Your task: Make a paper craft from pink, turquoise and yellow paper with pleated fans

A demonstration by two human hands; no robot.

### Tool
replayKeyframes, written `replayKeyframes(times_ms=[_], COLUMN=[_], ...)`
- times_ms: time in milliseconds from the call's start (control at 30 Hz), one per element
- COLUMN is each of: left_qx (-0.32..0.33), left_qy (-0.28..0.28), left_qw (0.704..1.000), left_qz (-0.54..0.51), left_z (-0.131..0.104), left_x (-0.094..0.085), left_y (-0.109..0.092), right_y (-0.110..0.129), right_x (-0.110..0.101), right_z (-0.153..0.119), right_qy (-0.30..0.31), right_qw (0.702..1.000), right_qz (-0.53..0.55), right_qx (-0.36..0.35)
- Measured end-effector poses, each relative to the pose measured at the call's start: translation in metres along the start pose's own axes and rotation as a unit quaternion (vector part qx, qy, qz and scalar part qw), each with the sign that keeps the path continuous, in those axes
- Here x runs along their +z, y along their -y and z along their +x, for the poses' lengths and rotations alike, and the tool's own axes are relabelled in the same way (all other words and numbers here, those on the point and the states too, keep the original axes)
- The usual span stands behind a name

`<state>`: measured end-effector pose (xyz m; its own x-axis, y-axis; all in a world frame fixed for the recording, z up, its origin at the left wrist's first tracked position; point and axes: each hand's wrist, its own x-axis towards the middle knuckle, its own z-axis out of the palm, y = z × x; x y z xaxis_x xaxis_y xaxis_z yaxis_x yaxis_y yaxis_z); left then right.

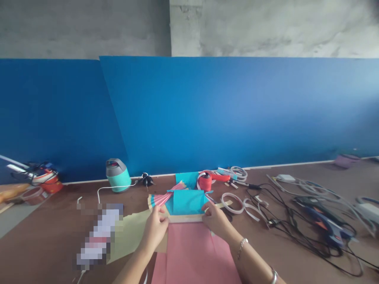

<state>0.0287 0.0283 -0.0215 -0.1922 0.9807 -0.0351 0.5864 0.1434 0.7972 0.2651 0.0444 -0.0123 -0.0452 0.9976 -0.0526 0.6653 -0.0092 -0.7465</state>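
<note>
A sheet of pink paper (192, 252) lies in front of me, with a pale strip (186, 218) across its far edge. My left hand (155, 228) is closed, fingertips at the strip's left end. At the right end, my right hand (217, 220) has its fingers bent together, pinching near the corner. Just beyond the strip stands a folded blue paper piece (188, 202). Pleated pink, blue and cream paper (161, 199) fans out on its left. What lies under my fingertips is partly hidden.
A red tape dispenser (205, 182) and a white tape ring (232, 203) lie behind the paper. At right, black cables (291, 221) tangle near a dark blue tool (325, 225). On the left are a teal canister (119, 177), a blurred-out phone-like object (100, 236) and yellowish paper (130, 232).
</note>
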Motion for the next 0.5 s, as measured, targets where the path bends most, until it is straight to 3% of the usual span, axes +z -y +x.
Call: replayKeyframes(times_ms=[500], left_qx=[0.033], left_qy=[0.017], left_qw=[0.994], left_qz=[0.104], left_z=[-0.005], left_x=[-0.004], left_y=[-0.017], right_y=[0.010], right_x=[-0.004], right_z=[-0.005], right_qy=[-0.006], right_qw=[0.999], right_qz=[-0.032], right_qx=[0.009])
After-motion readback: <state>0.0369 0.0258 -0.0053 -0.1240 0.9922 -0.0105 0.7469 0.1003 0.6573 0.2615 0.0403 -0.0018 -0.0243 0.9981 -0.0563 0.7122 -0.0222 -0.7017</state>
